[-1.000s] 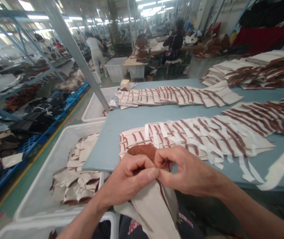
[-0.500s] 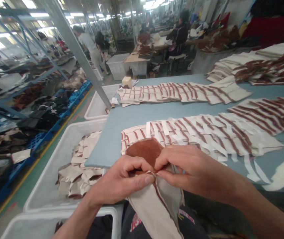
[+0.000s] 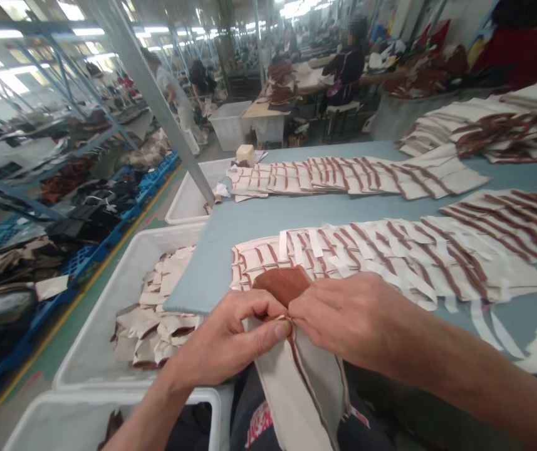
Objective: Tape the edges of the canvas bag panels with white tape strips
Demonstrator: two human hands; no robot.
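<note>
Grip is narrow on both sides. Left grip (image 3: 235,338) has thumb and forefinger pinched on the seam of a cream-and-brown piece (image 3: 284,388); right grip (image 3: 357,319) pinches the same seam right beside it, its thumb mostly hidden. Piece is held up just in front of the worktop (image 3: 249,216), near its left end: brown face showing beyond my fingers, cream length hanging down over my dark clothing (image 3: 242,407).

On the worktop: near row (image 3: 355,250) of overlapped cream-and-brown pieces runs along the near edge, white strips (image 3: 316,242) lying across it. Far row (image 3: 343,175) runs toward the far edge, pale yellow block (image 3: 245,154) just beside its left end at the far left corner. Thicker stack (image 3: 494,125) at far right.

Large white bin (image 3: 84,351) beside the left edge, loose cream pieces (image 3: 155,326) inside. Second bin (image 3: 207,396) nearer me, dark contents, can't make them out. Metal post (image 3: 165,113) stands by the far left corner. Seated person (image 3: 347,69) in black, well beyond the far edge.
</note>
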